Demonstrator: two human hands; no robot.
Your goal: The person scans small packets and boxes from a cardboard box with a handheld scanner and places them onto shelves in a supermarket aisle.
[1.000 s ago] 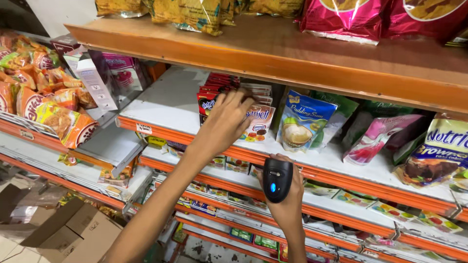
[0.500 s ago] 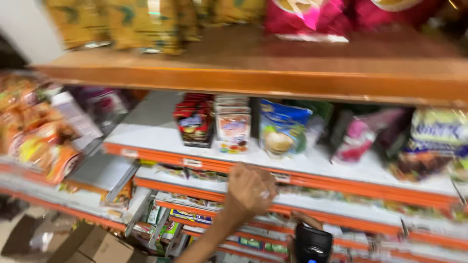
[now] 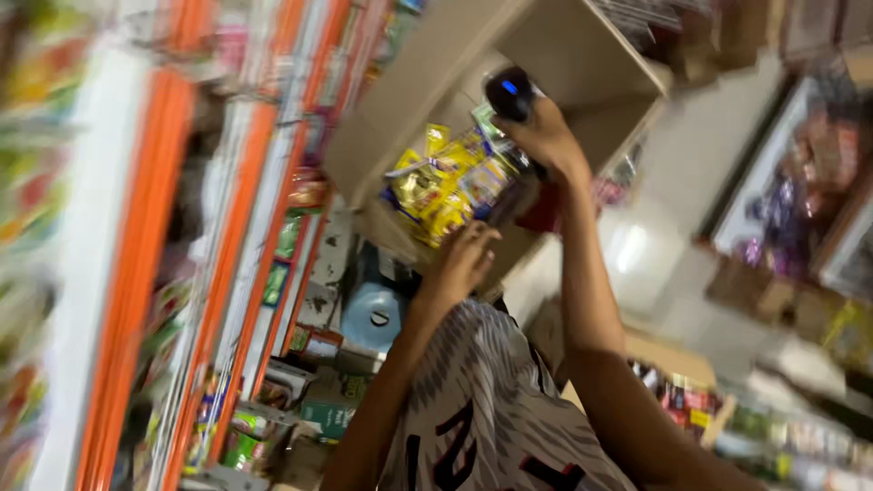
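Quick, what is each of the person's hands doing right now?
Left hand: open, fingers reaching to the yellow snack packets in the brown cardboard box.
Right hand: closed around a black handheld scanner.

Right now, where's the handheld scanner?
Head view, upper middle: the black scanner is gripped in the right hand, held over the open cardboard box, just above the yellow snack packets inside it.

Left of the hands, blurred orange-edged white store shelves (image 3: 136, 273) run slantwise, packed with small colourful packets. Below the hands sits a pale blue round tape-like roll (image 3: 373, 315) on the floor clutter. To the right, a blurred rack of purple packets (image 3: 782, 214) stands well apart.
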